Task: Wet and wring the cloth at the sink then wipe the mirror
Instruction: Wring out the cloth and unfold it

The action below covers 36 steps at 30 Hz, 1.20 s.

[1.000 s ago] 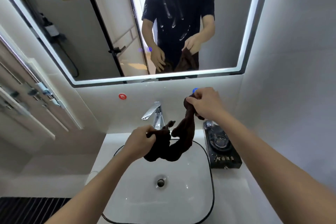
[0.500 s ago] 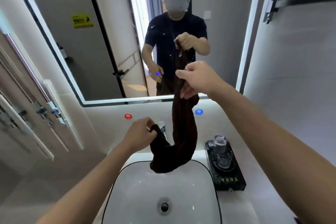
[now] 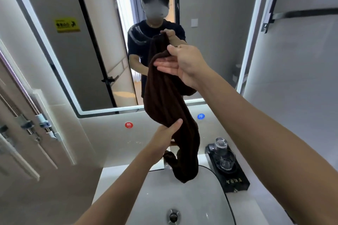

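Note:
A dark brown cloth (image 3: 164, 93) hangs in a long twisted strip in front of the mirror (image 3: 87, 51), its lower end dangling over the white sink (image 3: 210, 199). My right hand (image 3: 182, 64) holds the cloth's top end at mirror height, thumb on top and fingers stretched underneath. My left hand (image 3: 164, 135) grips the cloth around its middle, thumb in front and fingers behind. The tap (image 3: 165, 165) is mostly hidden behind the cloth and my left hand. The mirror reflects a person holding the cloth.
A black tray with upturned glasses (image 3: 226, 168) stands on the counter right of the sink. Red (image 3: 129, 124) and blue (image 3: 200, 116) round stickers mark the wall below the mirror. A metal towel rack (image 3: 301, 12) hangs upper right; wall dispensers (image 3: 43, 124) are at left.
My right hand lifted the cloth's top end from tap height up in front of the mirror. My left hand rose with it and now holds the cloth's middle. The view tilted upward.

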Each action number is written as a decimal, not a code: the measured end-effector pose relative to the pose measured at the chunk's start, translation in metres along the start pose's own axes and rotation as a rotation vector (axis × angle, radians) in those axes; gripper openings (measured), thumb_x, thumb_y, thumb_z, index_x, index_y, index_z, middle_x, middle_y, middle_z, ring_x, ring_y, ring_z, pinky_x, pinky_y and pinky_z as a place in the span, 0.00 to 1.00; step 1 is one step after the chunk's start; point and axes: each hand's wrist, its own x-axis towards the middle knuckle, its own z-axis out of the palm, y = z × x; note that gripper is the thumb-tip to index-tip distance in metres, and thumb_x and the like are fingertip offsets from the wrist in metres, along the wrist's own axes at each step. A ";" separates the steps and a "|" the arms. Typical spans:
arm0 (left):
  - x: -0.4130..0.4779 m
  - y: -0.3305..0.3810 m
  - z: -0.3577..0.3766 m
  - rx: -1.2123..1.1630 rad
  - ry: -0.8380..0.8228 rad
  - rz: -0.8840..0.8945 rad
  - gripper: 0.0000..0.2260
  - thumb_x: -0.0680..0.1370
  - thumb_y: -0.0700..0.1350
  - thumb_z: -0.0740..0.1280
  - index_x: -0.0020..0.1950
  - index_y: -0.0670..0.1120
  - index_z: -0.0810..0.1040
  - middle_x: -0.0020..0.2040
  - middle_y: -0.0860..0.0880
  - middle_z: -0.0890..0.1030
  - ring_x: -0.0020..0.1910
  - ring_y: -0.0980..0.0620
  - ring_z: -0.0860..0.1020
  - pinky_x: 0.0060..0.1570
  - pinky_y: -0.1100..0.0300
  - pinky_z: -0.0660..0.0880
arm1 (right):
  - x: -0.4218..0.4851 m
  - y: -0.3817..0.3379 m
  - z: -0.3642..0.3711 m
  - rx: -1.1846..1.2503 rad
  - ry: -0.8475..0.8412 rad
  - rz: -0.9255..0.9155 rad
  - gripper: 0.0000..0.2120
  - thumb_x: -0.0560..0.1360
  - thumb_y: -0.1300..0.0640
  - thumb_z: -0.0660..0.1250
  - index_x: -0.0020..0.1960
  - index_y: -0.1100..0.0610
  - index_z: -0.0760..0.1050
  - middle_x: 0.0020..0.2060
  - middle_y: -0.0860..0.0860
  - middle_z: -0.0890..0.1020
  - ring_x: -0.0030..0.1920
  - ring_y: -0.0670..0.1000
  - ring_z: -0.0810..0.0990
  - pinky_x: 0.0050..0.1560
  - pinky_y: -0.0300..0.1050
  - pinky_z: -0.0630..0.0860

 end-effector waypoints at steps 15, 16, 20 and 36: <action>0.007 0.149 -0.018 -0.166 -0.377 0.158 0.20 0.76 0.25 0.59 0.66 0.36 0.76 0.61 0.36 0.83 0.61 0.39 0.82 0.61 0.47 0.78 | -0.081 0.072 -0.098 -0.291 0.095 0.134 0.37 0.78 0.31 0.51 0.61 0.61 0.81 0.52 0.54 0.86 0.57 0.55 0.83 0.62 0.54 0.76; 0.009 0.156 -0.016 -0.115 -0.404 0.158 0.21 0.76 0.24 0.59 0.66 0.37 0.76 0.60 0.37 0.83 0.61 0.38 0.82 0.61 0.46 0.78 | -0.084 0.066 -0.093 -0.294 0.097 0.080 0.30 0.80 0.37 0.55 0.62 0.59 0.82 0.53 0.52 0.87 0.58 0.54 0.84 0.62 0.53 0.77; 0.015 0.190 -0.018 0.204 -0.389 0.188 0.20 0.76 0.25 0.62 0.65 0.41 0.78 0.61 0.37 0.83 0.60 0.38 0.83 0.60 0.43 0.79 | -0.084 0.039 -0.083 -0.339 0.322 -0.083 0.09 0.81 0.59 0.67 0.57 0.59 0.84 0.51 0.52 0.88 0.56 0.53 0.86 0.52 0.45 0.81; 0.009 0.253 -0.043 1.047 0.012 0.146 0.22 0.77 0.60 0.71 0.57 0.42 0.80 0.54 0.45 0.83 0.53 0.45 0.82 0.54 0.50 0.81 | -0.104 -0.038 -0.092 -1.254 0.207 0.102 0.45 0.66 0.49 0.83 0.72 0.53 0.58 0.58 0.48 0.76 0.59 0.54 0.79 0.58 0.47 0.78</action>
